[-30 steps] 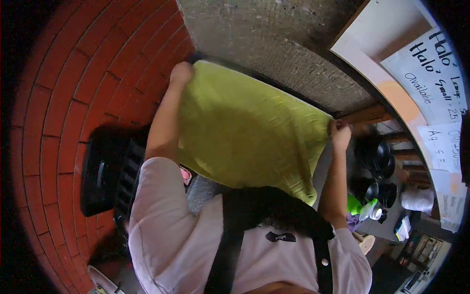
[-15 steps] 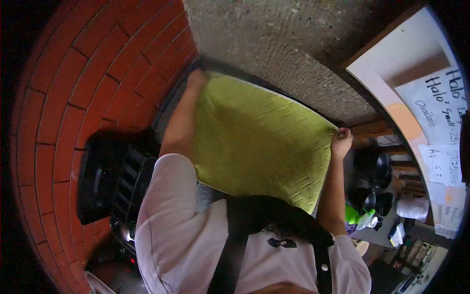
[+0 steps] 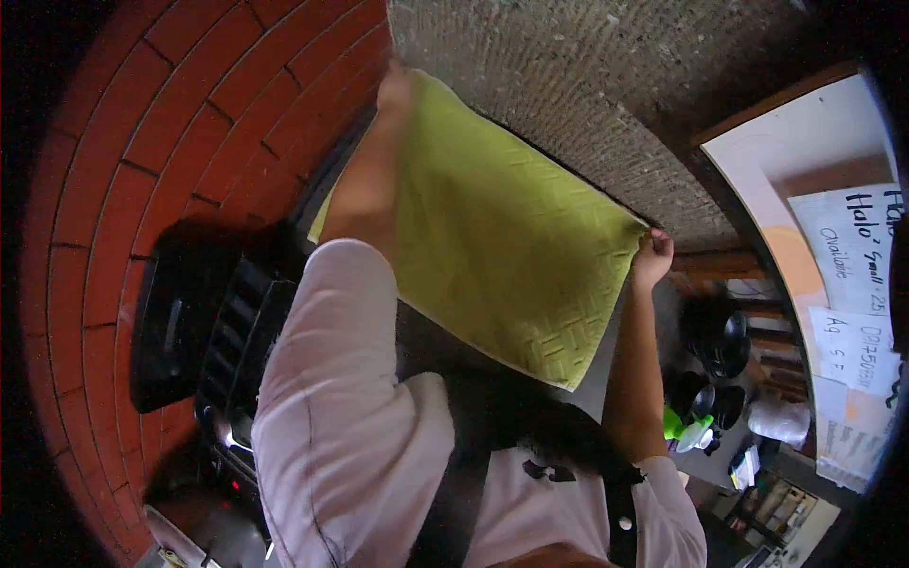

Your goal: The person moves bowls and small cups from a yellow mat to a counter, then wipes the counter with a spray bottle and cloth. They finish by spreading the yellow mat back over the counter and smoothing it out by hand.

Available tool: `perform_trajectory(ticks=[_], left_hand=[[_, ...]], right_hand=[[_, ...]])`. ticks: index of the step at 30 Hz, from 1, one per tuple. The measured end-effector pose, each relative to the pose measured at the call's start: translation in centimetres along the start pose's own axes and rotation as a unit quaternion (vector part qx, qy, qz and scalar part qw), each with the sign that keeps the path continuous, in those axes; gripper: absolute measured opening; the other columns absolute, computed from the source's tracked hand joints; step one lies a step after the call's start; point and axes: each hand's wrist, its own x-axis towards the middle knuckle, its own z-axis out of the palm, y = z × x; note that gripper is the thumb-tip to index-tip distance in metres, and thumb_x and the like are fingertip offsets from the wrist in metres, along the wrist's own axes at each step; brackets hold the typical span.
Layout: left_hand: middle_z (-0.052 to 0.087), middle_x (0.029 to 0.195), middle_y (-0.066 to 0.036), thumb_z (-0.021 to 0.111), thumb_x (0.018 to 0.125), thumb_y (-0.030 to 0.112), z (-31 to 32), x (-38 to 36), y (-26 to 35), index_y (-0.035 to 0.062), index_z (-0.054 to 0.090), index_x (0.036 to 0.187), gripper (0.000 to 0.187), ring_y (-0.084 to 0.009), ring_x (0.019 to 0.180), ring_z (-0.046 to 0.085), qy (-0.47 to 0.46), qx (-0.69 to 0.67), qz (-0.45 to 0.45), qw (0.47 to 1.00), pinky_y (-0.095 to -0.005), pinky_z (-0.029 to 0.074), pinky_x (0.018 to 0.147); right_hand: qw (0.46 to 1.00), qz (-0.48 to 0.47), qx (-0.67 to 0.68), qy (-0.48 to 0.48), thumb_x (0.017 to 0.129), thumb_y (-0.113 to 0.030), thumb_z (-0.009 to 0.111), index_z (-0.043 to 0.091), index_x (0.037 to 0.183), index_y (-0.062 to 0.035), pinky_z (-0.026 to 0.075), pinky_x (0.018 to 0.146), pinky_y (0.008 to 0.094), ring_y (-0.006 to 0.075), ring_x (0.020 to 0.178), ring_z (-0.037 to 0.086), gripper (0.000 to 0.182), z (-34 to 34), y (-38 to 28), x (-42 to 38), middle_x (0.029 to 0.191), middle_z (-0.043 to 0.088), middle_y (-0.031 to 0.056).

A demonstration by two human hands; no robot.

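Note:
A yellow-green quilted cloth (image 3: pixel 502 227) is spread out between my two hands, over a dark surface beside a rough concrete wall. My left hand (image 3: pixel 396 87) is raised at the cloth's far left corner, near where brick and concrete meet; it is blurred, with its fingers closed at the cloth's edge. At the right corner my right hand (image 3: pixel 653 256) pinches the cloth between closed fingers. The near corner of the cloth hangs close to my chest, and its left part passes behind my left forearm.
A red brick wall (image 3: pixel 180 123) stands at the left, with a black appliance (image 3: pixel 208 322) before it. The concrete wall (image 3: pixel 568 114) runs along the far side. Black pans (image 3: pixel 724 346), a green-and-white bottle (image 3: pixel 691 434) and handwritten papers (image 3: pixel 843 246) are at the right.
My left hand has moved farther up and away with its corner, stretching the cloth diagonally. The near edge has lifted away from my chest. My right hand has shifted slightly up.

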Motion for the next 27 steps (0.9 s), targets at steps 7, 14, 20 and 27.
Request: perform_trajectory(ticks=[7,14,20,27], left_hand=[[0.062,0.124,-0.018,0.039,0.096,0.036,-10.8,-9.1,-4.3,0.0076,0.067,0.113,0.044,-0.0344,0.115,0.060,-0.285,0.315,-0.004,0.905,-0.0454,0.048,0.095],[0.061,0.122,-0.022,0.044,0.092,0.031,-9.6,-10.8,-18.6,-0.0004,0.066,0.111,0.043,-0.0370,0.112,0.061,-0.303,0.345,0.052,0.887,-0.0473,0.049,0.094],[0.064,0.114,-0.025,0.048,0.090,0.020,-13.0,-11.0,-18.9,-0.0023,0.059,0.119,0.038,-0.0412,0.107,0.062,-0.285,0.351,0.066,0.890,-0.0488,0.050,0.091],[0.065,0.112,-0.023,0.045,0.092,0.011,-14.3,-11.8,-17.6,-0.0014,0.054,0.124,0.035,-0.0372,0.099,0.066,-0.211,0.376,0.025,0.902,-0.0462,0.054,0.082]], right_hand=[[0.959,-0.149,-0.160,-0.182,0.080,-0.003,0.066,0.052,0.125,-0.0033,0.038,0.103,0.0454,0.0414,0.125,0.042,0.047,-4.2,-7.0,-7.8,0.133,0.044,0.0236],[0.897,-0.139,-0.270,-0.321,0.086,-0.015,0.063,0.048,0.136,-0.0092,0.026,0.113,0.0507,0.0405,0.138,0.029,0.053,-9.3,-4.9,-16.8,0.148,0.033,0.0211],[0.843,-0.124,-0.375,-0.366,0.094,-0.036,0.052,0.030,0.150,-0.0170,0.011,0.112,0.0652,0.0349,0.146,0.017,0.062,-8.9,-6.8,-18.4,0.156,0.024,0.0146],[0.828,-0.148,-0.416,-0.346,0.092,-0.039,0.053,0.033,0.148,-0.0167,0.011,0.106,0.0729,0.0345,0.144,0.021,0.064,-8.2,-7.2,-20.6,0.156,0.024,0.0130]])
